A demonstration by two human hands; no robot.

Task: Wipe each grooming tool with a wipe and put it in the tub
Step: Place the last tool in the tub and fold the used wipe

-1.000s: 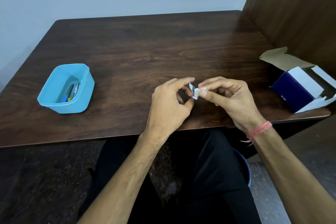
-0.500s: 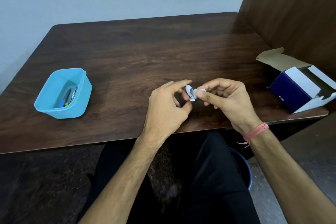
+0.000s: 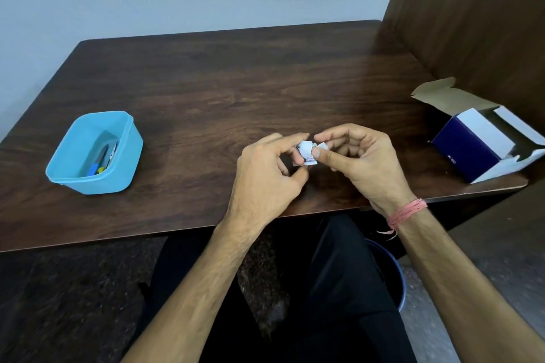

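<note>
A dark wooden table (image 3: 224,91) stood against a pale wall, with a brown panel at the upper right of the frame. In the middle of the frame, a little right of centre, we saw the left hand (image 3: 265,177) and the right hand (image 3: 362,162) close together just above the table's near edge. Both pinched one small white wipe packet (image 3: 307,153) between thumb and fingers, all fingers curled; the packet looked crumpled and partly torn. At the left of the frame stood the light blue tub (image 3: 118,183), well apart from the hands. Inside it lay several grooming tools (image 3: 101,159); we could not tell which kinds. At the right edge of the frame an open blue and white carton (image 3: 469,156) stood on the table's corner. A pink thread band (image 3: 408,211) circled the right wrist.
</note>
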